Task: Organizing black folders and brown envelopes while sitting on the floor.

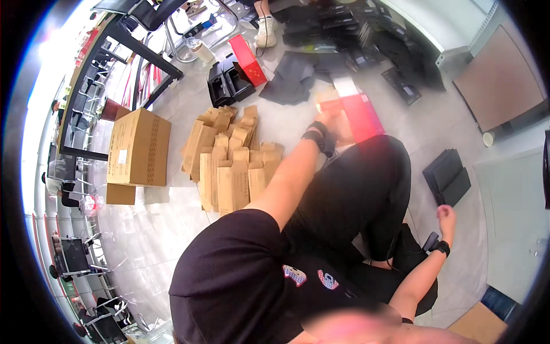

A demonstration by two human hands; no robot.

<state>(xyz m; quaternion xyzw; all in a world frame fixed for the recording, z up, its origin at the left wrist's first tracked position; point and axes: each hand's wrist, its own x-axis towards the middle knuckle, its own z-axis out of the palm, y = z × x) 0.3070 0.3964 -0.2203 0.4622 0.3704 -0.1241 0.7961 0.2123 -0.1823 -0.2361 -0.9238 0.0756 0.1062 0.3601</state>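
Observation:
My left hand (pixel 338 124) is at the near left side of a red box (pixel 363 118) by my raised knee and appears to grip it; motion blurs both. A pale brown cardboard piece (pixel 325 98) and a white flap (pixel 345 87) show at the box's far end, and I cannot tell whether they are part of it. My right hand (pixel 447 217) has its fingers curled beside a stack of flat black boxes (pixel 447 177) on the floor. Whether the fingertips touch the stack is unclear. Both wrists wear black straps with a device.
Flattened kraft boxes (pixel 232 159) lie on the tiles at left, near a large carton (pixel 139 146). Ahead are an open black box (pixel 230 81), another red box (pixel 249 60), black sheets (pixel 292 77) and a person's shoe (pixel 266 32). A brown panel (pixel 500 81) stands at right.

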